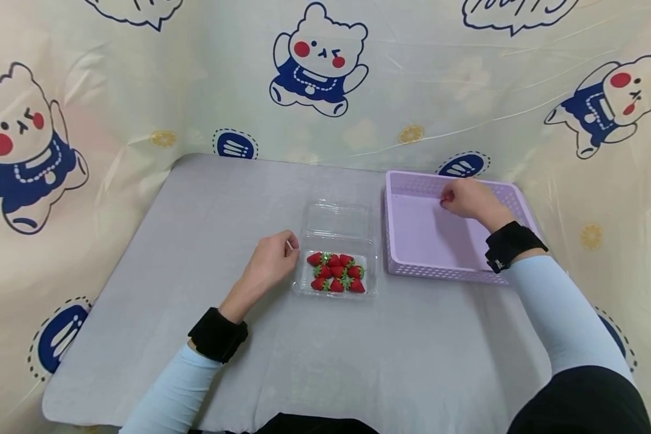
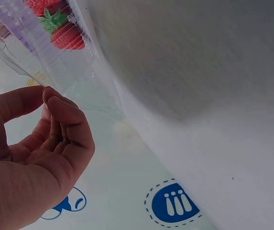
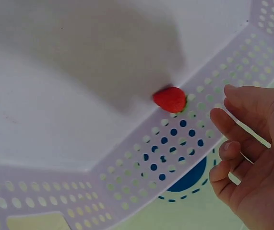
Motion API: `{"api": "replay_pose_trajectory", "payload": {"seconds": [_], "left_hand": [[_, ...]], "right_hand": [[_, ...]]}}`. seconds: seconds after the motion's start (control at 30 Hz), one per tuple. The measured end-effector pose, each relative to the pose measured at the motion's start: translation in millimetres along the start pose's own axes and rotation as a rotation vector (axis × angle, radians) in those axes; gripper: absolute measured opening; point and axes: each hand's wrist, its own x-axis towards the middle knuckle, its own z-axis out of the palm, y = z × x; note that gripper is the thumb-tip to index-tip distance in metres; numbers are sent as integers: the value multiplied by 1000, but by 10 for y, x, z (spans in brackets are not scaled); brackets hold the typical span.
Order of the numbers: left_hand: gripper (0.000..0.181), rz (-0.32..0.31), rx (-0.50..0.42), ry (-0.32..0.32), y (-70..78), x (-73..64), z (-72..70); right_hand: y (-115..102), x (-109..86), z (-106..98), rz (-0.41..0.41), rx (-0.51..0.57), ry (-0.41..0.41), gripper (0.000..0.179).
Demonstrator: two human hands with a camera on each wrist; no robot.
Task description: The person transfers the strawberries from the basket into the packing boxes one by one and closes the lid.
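A hinged clear plastic box (image 1: 336, 241) lies with its lid folded back on the table, several red strawberries (image 1: 337, 272) with green leaves in its near half. At the box's left edge, my left hand (image 1: 270, 259) pinches the thin rim between thumb and forefinger, as the left wrist view shows. My right hand (image 1: 473, 202) is over the far side of a lilac plastic basket (image 1: 418, 241). In the right wrist view one strawberry (image 3: 170, 99) lies against the perforated basket wall, apart from the loosely bent fingers of my right hand (image 3: 252, 148).
A grey cloth covers the table (image 1: 184, 241). Behind and beside it hangs a pale curtain (image 1: 206, 72) printed with cartoon bears. The basket stands just right of the plastic box, its raised walls full of holes.
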Motion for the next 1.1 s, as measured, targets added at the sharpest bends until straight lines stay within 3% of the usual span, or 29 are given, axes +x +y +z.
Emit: {"api": "replay_pose_trajectory", "payload": {"seconds": [0.63, 1.1], "left_hand": [[3, -10, -9, -6, -19, -17, 12], [3, -21, 6, -6, -22, -14, 21]], "right_hand": [[267, 171, 133, 80, -20, -68, 34], [351, 228, 230, 74, 85, -50, 30]]}}
